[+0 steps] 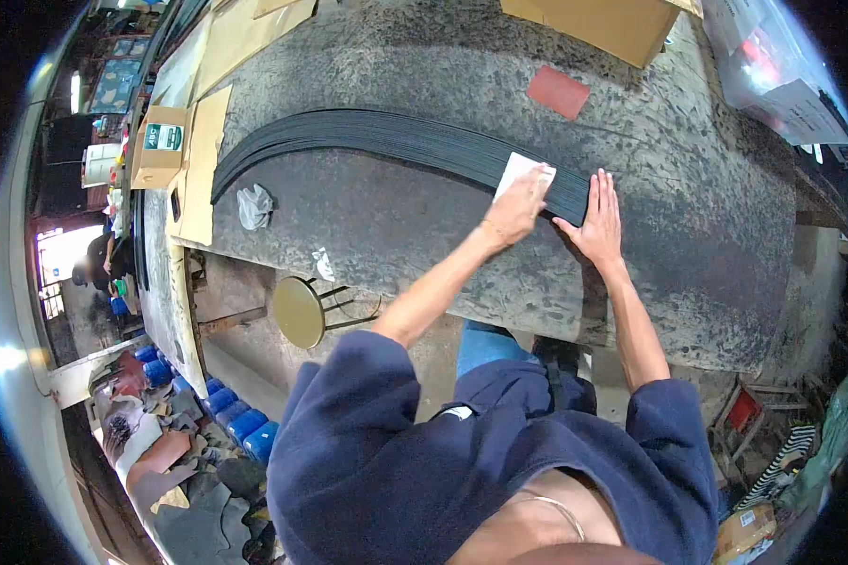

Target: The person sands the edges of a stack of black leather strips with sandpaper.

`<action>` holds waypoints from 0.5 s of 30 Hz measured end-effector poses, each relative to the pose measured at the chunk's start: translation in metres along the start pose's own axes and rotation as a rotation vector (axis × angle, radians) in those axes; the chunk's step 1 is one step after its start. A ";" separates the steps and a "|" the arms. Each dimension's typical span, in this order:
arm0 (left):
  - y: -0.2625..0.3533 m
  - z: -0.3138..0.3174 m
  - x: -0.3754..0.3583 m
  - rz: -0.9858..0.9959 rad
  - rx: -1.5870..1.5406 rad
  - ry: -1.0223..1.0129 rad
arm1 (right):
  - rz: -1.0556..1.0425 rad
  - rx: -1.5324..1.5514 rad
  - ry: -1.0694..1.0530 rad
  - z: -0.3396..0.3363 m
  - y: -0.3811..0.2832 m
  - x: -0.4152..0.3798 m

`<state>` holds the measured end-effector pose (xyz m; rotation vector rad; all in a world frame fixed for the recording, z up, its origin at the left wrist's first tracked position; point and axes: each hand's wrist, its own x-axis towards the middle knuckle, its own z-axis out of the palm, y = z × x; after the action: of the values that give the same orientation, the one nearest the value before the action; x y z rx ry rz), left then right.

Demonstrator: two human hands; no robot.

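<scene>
A long bundle of thin black strips (377, 132) lies in a curve across the dark worktable (349, 198). My left hand (518, 204) is closed on a flat white piece (516, 168), like a folded cloth or card, which lies over the bundle near its right end; the fingertips are partly blurred. At that same end my right hand (597, 226) is open, fingers stretched forward and thumb spread out, with its palm side against the strip ends.
A red rectangular piece (559, 91) lies beyond my hands. Cardboard boxes (594, 26) and a clear plastic bag (773, 71) stand at the back. A crumpled plastic bag (254, 206) is left on the table. Below are a round stool (299, 313) and blue containers (245, 424). A person (99, 259) is far left.
</scene>
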<state>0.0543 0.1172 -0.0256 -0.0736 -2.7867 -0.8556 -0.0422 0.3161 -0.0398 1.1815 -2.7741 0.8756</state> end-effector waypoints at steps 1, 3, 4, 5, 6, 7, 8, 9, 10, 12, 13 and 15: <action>0.010 0.013 0.005 -0.017 0.080 0.013 | 0.005 0.006 -0.008 0.000 0.000 0.003; 0.016 0.038 0.008 -0.063 0.093 0.064 | 0.016 -0.001 -0.009 0.001 0.000 0.005; 0.012 0.043 0.007 -0.034 0.100 0.088 | 0.037 -0.010 -0.017 0.002 0.000 0.004; 0.004 0.041 0.001 -0.022 0.049 0.060 | 0.050 -0.026 -0.030 0.001 -0.001 0.004; -0.011 0.032 0.000 -0.004 0.000 0.039 | 0.047 -0.025 -0.028 0.001 -0.001 0.006; -0.033 0.016 -0.006 -0.021 0.053 0.048 | 0.043 -0.041 -0.028 0.001 -0.001 0.007; -0.050 0.000 -0.011 -0.142 0.168 0.146 | 0.044 -0.058 -0.030 -0.001 -0.002 0.005; -0.072 -0.024 -0.012 -0.193 0.238 0.160 | 0.045 -0.059 -0.036 -0.002 -0.002 0.006; -0.091 -0.044 -0.013 -0.366 0.196 0.157 | 0.049 -0.066 -0.035 -0.004 -0.001 0.007; -0.091 -0.050 0.000 -0.397 0.340 0.282 | 0.050 -0.045 -0.033 -0.001 -0.002 0.004; -0.051 -0.040 0.013 -0.527 -0.073 0.290 | 0.056 -0.031 -0.036 0.000 -0.001 0.005; -0.024 0.045 0.012 -0.272 0.027 0.166 | 0.057 -0.039 -0.037 0.004 0.000 0.005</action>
<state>0.0304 0.1221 -0.0726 0.3720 -2.6866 -0.8401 -0.0453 0.3111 -0.0420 1.1300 -2.8531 0.8073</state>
